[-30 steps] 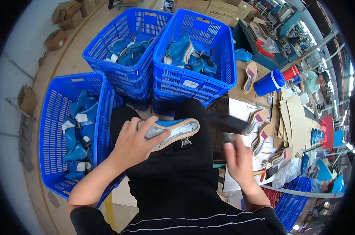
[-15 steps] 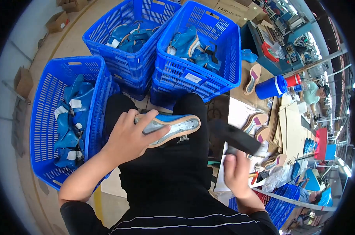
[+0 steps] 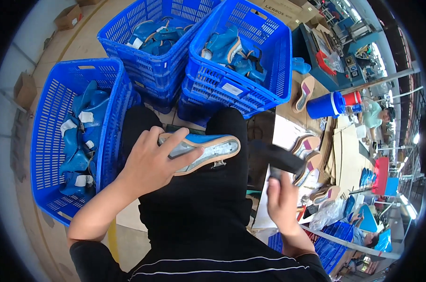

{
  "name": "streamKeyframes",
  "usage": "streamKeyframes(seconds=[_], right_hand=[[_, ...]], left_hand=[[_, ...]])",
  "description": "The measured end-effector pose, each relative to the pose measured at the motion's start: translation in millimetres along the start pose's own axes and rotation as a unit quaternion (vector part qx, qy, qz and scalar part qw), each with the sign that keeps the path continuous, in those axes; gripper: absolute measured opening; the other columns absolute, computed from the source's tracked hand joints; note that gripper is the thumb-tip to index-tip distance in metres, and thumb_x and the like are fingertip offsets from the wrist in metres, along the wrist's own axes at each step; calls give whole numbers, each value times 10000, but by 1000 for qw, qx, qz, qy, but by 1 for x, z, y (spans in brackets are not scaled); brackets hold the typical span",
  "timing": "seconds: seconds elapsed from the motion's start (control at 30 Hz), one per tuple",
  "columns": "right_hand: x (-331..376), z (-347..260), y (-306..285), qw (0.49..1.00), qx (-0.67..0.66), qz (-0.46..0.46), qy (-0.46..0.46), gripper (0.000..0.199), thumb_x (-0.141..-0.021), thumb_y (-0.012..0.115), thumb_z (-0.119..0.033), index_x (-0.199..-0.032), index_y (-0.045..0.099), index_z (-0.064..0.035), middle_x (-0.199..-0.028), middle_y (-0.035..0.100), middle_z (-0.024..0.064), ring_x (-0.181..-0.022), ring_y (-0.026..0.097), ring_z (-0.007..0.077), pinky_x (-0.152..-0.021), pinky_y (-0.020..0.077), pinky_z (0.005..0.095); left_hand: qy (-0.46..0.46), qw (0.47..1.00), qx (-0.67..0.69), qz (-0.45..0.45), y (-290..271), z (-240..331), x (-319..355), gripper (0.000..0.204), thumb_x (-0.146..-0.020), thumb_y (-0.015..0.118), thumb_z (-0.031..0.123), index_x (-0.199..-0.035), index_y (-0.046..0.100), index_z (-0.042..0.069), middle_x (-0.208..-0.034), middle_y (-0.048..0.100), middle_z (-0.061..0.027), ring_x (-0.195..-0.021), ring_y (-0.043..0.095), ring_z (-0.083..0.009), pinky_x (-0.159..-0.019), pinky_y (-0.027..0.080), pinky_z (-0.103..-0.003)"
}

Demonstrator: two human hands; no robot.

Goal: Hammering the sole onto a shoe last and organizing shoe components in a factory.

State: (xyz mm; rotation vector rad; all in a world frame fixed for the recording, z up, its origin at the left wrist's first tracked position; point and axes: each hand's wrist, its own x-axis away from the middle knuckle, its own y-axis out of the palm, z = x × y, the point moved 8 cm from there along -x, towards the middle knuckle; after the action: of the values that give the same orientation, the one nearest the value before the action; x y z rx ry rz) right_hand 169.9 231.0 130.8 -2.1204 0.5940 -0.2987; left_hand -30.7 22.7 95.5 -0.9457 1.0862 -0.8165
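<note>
Across my lap lies a shoe [image 3: 218, 151] on a last, its metal-plated underside facing up and edged with a tan rim. Blue upper shows along its far side. My left hand [image 3: 149, 162] is closed round one end, with the thumb and fingers over the sole. A hammer [image 3: 288, 159] with a dark, motion-blurred head is in my right hand [image 3: 283, 204], whose fingers wrap the handle. The hammer head is apart from the shoe, to its right.
Blue crates [image 3: 84, 66] of blue shoe uppers [image 3: 77, 157] stand at left and ahead. On the bench at right lie tan soles [image 3: 305, 146], cardboard sheets [image 3: 345, 155] and a blue jug [image 3: 325, 105]. Two other people are farther off at right.
The hammer has shifted slightly and its head has turned. My left hand keeps its hold on the shoe. The whole view has tilted a little.
</note>
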Motion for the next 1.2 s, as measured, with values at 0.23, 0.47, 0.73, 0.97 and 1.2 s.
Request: streamKeyframes(seconds=[0.23,0.47,0.73,0.97,1.2], right_hand=[[13,2,-29,976,-55,136,-160,312,-1123,557,-323,-1254,522,-43,-854,620,78,-604,564,180,-552,463,276],[-44,-42,-25,991,83,40,-102,259,-1119,575,-267,-1140,581,-9,-621,633,170,-566,677,405,-513,498,450],[-25,2,23,998,4,-63,9,249,-1099,609,-242,-1052,565,-1,-639,617,252,-668,672,515,-506,485,512],[21,14,-21,926,-309,209,-52,486,-1149,439,-427,-1052,577,29,-695,538,23,-507,503,109,-502,372,202],[14,15,56,990,-10,-127,-57,304,-1043,685,-281,-1072,536,-19,-718,670,249,-654,686,469,-556,543,523]], left_hand=[[-10,1000,11,2,-4,5,0,784,-698,871,80,-1399,658,359,-1436,554,-98,-1060,551,-340,-858,503,-431],[-19,1000,5,-6,-2,7,1,747,-727,872,81,-1391,659,349,-1427,557,-99,-1059,553,-332,-853,507,-415],[-12,1000,5,-20,-3,4,-7,791,-706,880,60,-1406,648,346,-1438,554,-93,-1080,550,-339,-844,528,-422],[-10,999,14,-32,-3,10,-8,792,-679,867,18,-1386,674,320,-1455,558,-95,-1049,566,-339,-834,531,-420],[-27,999,9,-37,-9,1,-8,791,-686,828,74,-1409,664,348,-1436,575,-76,-1064,572,-357,-844,506,-432]])
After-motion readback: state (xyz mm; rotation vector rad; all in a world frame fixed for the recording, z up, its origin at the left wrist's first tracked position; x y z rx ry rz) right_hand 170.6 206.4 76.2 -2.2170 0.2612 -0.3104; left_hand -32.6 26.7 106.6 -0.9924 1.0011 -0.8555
